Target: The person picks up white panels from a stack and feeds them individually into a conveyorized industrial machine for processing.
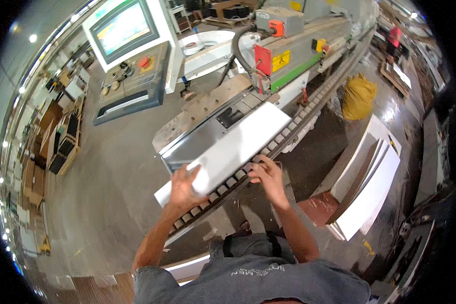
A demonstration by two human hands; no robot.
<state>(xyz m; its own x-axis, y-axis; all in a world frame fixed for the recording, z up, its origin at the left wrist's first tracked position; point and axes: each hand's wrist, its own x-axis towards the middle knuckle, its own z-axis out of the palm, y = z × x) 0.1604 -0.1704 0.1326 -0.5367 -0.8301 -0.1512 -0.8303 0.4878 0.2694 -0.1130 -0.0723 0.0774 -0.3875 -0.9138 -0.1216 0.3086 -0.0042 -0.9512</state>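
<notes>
A long white panel [233,144] lies at a slant across the machine's bed, beside a row of small rollers [231,181]. On the panel's near left end rests my left hand [183,188], fingers spread and slightly blurred. My right hand [269,178] is at the outer edge of the roller row, close to the panel's long side. Its fingers are loosely curled, and nothing shows in them. Past the panel's far end stands the grey machine head [294,63] with its green strip and yellow warning label.
A control console [131,76] with a screen stands at the left. White panels [372,187] lean in a stack at the right, near a yellow sack [358,97]. Cartons and pallets [66,134] line the far left. Another person [393,38] is at the far right.
</notes>
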